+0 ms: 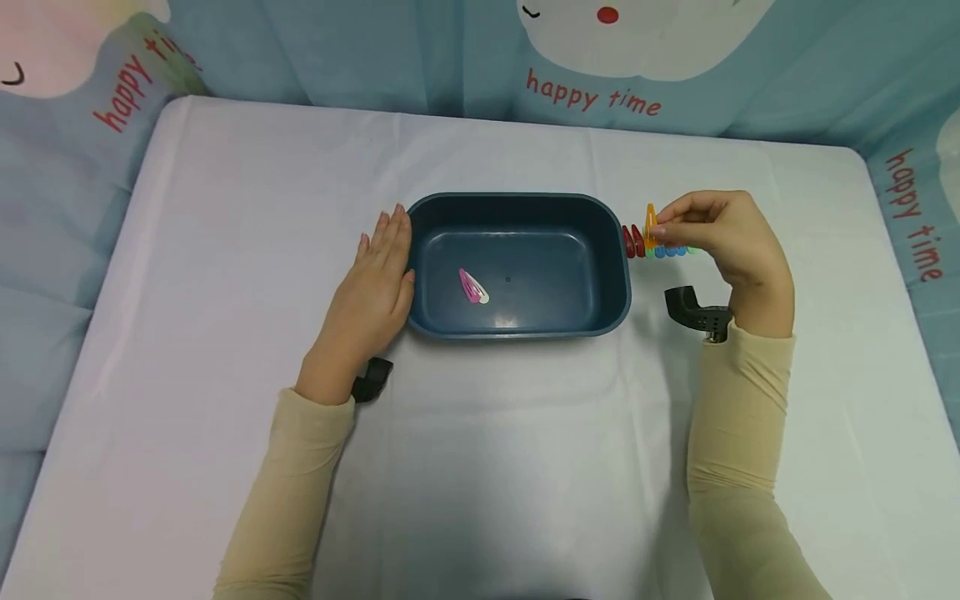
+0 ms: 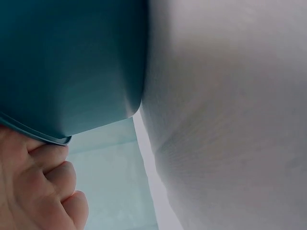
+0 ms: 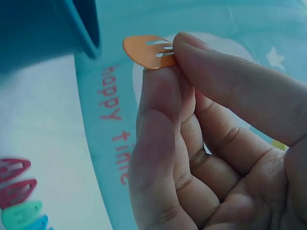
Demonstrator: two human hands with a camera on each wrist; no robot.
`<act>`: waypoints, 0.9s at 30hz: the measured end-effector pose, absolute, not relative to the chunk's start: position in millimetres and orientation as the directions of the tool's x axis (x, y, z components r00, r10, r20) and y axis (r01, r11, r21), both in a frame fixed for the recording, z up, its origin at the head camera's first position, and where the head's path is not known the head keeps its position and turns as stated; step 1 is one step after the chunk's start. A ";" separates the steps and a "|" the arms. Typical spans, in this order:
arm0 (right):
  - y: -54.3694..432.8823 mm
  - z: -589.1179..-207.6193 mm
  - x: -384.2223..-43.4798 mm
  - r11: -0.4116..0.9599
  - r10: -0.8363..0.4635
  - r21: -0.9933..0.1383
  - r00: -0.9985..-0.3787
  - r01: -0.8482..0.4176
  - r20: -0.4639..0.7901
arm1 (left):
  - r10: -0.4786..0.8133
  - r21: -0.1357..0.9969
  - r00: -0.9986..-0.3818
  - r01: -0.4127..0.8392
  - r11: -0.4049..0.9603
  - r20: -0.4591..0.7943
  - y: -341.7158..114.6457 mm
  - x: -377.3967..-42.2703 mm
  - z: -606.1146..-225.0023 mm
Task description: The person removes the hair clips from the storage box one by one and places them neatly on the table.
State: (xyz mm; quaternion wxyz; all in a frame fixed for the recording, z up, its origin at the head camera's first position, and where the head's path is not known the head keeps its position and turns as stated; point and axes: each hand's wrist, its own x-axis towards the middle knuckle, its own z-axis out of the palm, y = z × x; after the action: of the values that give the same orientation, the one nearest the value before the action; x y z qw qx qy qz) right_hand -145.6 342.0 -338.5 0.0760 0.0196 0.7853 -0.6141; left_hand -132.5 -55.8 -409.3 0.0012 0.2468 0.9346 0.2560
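An orange snap hair clip [image 3: 148, 50] is pinched between thumb and fingertips of my right hand [image 1: 731, 237], raised just right of the dark blue basin [image 1: 517, 337]. Below that hand, a row of hair clips lies on the table: red clips [image 1: 633, 242] nearest the basin, then green and blue clips [image 1: 670, 251], partly hidden by the hand. Inside the basin lie a pink hair clip [image 1: 470, 286] and a white hair clip [image 1: 482, 295], side by side. My left hand [image 1: 371, 292] rests with straight fingers against the basin's left rim.
A white cloth covers the table [image 1: 525, 467]. Blue fabric [image 1: 337, 58] with printed lettering hangs along the back and sides. Black wrist mounts [image 1: 697, 315] stick out beside both wrists.
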 end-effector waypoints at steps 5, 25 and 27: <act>353.7 -338.8 -143.6 0.206 -0.015 -0.968 -0.989 0.143 -0.150 | 0.463 0.482 -0.877 0.464 0.744 0.130 -54.6 -131.3 -409.9; 388.7 -353.3 -142.8 0.115 0.165 -0.966 -0.963 0.233 -0.213 | 0.459 0.487 -0.878 0.464 0.740 0.138 -53.4 -131.0 -408.8; 390.9 -354.1 -142.9 0.103 0.180 -0.964 -0.958 0.246 -0.226 | 0.459 0.487 -0.877 0.465 0.739 0.142 -53.5 -131.2 -409.1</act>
State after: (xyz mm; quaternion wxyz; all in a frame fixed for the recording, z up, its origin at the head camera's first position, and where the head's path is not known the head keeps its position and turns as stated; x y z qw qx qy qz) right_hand -142.9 390.9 -354.1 0.0255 0.1435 0.7422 -0.6542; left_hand -131.2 -53.5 -409.1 -0.0061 0.2478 0.9324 0.2630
